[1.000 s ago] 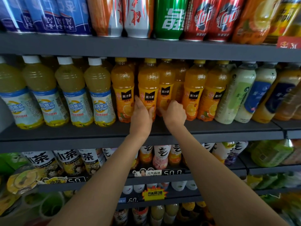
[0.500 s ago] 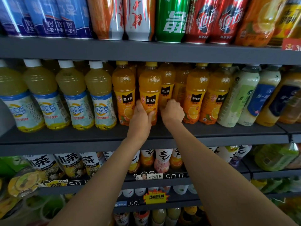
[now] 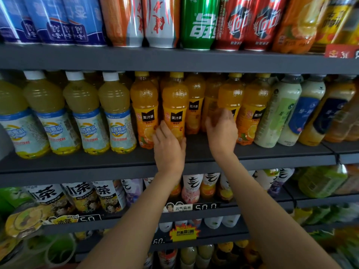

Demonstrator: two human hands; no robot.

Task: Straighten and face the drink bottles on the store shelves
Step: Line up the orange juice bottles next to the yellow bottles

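Orange juice bottles [image 3: 144,113], six visible, upright, labels mostly forward. Left hand [image 3: 169,146] fingers curl round one; right hand [image 3: 222,131] grips another [image 3: 230,98].

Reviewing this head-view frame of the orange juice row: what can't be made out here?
- Head view: the label of the orange juice bottle is mostly covered by the right hand.
- The left hand hides the base of the second orange bottle, so its footing is unseen.
- Rear-row bottles sit behind the front ones; their facing is unclear.
- The top-shelf cans are cut off by the upper edge.
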